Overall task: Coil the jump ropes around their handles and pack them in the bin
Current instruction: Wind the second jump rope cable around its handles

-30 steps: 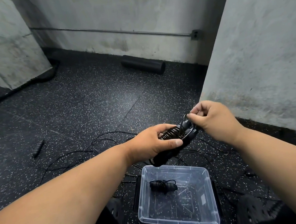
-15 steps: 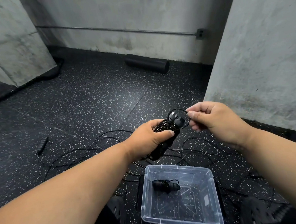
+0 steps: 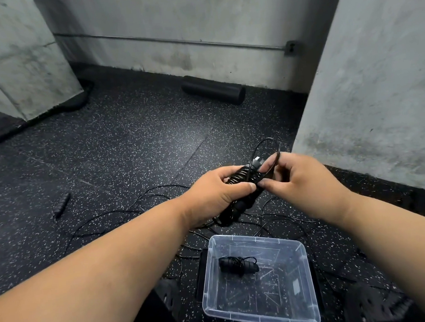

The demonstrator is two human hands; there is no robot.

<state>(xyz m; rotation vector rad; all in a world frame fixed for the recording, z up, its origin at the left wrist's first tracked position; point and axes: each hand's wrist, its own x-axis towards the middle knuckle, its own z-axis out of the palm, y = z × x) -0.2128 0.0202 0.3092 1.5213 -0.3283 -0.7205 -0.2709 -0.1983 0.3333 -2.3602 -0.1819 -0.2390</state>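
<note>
1. Two hands are at work above the dark speckled floor [image 3: 130, 146], both bare, forearms reaching forward from the person.
2. Left hand [image 3: 216, 193]: fingers and thumb curled round a pair of black jump rope handles [image 3: 243, 183], held together as one bundle, tilted with the upper end pointing away and to the right. Thin black rope is wound in close turns round the upper part of the bundle.
3. Right hand [image 3: 300, 179]: thumb and fingers pinching the free end of the rope, just beside the top of the bundle. A loop of rope [image 3: 268, 144] stands up above the fingers.
4. Clear plastic bin [image 3: 308, 282]: sits on the floor, below and near the hands, on the person's side. Inside lies one coiled jump rope [image 3: 239, 265], black, resting on the bottom toward the far left part.
5. Loose rope [image 3: 124, 212] trails over the floor under and beside the hands, in tangled curves. How many separate ropes this makes cannot be told.
6. One black handle [image 3: 61, 205] lies alone on the floor, well to the left.
7. Black foam roller [image 3: 213, 90] lies at the foot of the far concrete wall [image 3: 171, 20]. A metal conduit [image 3: 173, 41] runs along that wall to a small box [image 3: 291, 47].
</note>
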